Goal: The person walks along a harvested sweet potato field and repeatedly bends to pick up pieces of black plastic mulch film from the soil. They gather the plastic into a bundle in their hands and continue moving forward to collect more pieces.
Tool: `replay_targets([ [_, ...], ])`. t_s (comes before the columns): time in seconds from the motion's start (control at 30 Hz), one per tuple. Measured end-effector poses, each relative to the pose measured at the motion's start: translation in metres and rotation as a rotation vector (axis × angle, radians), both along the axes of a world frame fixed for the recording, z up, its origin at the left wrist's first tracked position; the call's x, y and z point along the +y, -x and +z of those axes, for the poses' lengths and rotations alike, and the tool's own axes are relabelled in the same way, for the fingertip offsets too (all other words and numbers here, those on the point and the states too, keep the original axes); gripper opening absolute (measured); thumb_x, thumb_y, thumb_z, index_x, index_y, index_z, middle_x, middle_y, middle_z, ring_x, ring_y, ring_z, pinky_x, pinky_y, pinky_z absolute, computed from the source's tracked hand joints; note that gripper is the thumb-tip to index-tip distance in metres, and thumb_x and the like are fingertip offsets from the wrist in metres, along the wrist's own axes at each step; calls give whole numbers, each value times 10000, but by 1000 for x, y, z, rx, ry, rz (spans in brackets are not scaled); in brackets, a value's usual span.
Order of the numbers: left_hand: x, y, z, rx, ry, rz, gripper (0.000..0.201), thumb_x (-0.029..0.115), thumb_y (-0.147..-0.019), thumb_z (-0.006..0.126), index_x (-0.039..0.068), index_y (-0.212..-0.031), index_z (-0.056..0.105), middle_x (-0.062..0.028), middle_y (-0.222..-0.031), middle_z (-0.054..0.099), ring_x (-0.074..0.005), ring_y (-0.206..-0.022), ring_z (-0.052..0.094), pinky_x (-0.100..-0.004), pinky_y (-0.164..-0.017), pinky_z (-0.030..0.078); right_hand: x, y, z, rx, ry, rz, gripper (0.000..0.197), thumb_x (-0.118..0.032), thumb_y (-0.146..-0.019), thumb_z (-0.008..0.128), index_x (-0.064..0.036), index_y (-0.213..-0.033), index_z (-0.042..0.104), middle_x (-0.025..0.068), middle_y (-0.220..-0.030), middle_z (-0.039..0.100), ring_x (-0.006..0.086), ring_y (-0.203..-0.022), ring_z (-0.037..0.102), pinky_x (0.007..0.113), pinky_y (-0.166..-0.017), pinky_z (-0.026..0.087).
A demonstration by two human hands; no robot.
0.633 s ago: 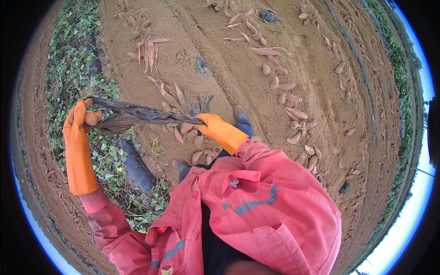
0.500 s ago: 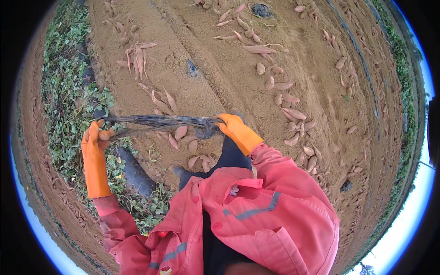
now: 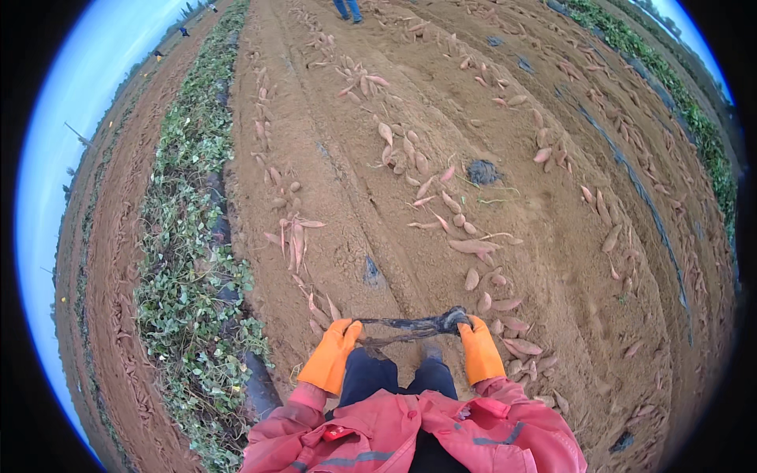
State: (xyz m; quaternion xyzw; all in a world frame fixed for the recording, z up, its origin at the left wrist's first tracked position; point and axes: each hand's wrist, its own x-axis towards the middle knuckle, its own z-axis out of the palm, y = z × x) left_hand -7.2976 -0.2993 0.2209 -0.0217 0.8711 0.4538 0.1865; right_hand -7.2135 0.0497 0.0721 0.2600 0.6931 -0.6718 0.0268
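A dark strip of plastic film (image 3: pixel 406 324) is stretched between my hands in front of my legs, its right part bunched into a wad. My left hand (image 3: pixel 335 355), in an orange rubber glove, is closed on the film's left end, where a thinner strand hangs below the main strip. My right hand (image 3: pixel 479 351), gloved the same way, grips the bunched end. Sweet potatoes (image 3: pixel 520 345) lie on the soil just right of my right hand, and a few more (image 3: pixel 322 309) lie beyond my left glove.
A strip of green vines (image 3: pixel 185 315) over black film runs along the left. Rows of dug sweet potatoes (image 3: pixel 473 246) stretch ahead. Crumpled dark film (image 3: pixel 482 172) lies on the soil, and a long film strip (image 3: pixel 631 169) farther right. A person's blue-trousered legs (image 3: pixel 348 9) stand far ahead.
The view has tipped up, showing more field ahead. My hands are closer together and lower in view, and the film is more bunched by my right hand.
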Motion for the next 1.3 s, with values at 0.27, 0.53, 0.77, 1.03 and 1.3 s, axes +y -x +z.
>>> replay_targets([
  [0.27,56,86,34,101,-198,40,455,385,-1050,630,2,-1290,689,-221,-1217,714,-335,-1158,675,-396,-1006,507,-40,117,100,117,-566,964,429,-241,-866,738,-128,-1279,735,180,-1183,753,396,-1092,713,469,-951,568],
  [0.53,45,147,113,139,-765,-89,541,426,-1109,551,14,-1460,579,-103,-1399,641,-197,-1301,596,-307,-1119,454,-66,291,240,781,-725,956,527,-47,-736,725,-61,-1263,725,202,-1134,762,425,-1045,727,461,-924,595],
  [0.77,25,193,124,-447,-1077,-91,407,430,-1082,630,59,-1233,700,-26,-1087,719,-85,-987,644,-267,-929,507,-92,350,231,256,25,802,516,-257,-878,769,-63,-1346,672,141,-1237,759,317,-1106,744,419,-934,595],
  [1.03,-17,253,96,78,-1167,576,304,335,-1031,719,32,-1044,738,-89,-890,768,-159,-753,728,-323,-689,592,-197,316,233,-16,936,791,912,-655,-900,763,-22,-1509,518,90,-1335,674,202,-1141,672,352,-959,547],
  [1.3,-22,280,108,85,-1138,775,395,359,-986,778,-5,-1131,727,-138,-934,776,-207,-769,754,-374,-692,618,-183,351,226,-170,425,1369,464,-332,-1090,595,-37,-1449,592,26,-1338,649,106,-1211,561,319,-1066,435],
])
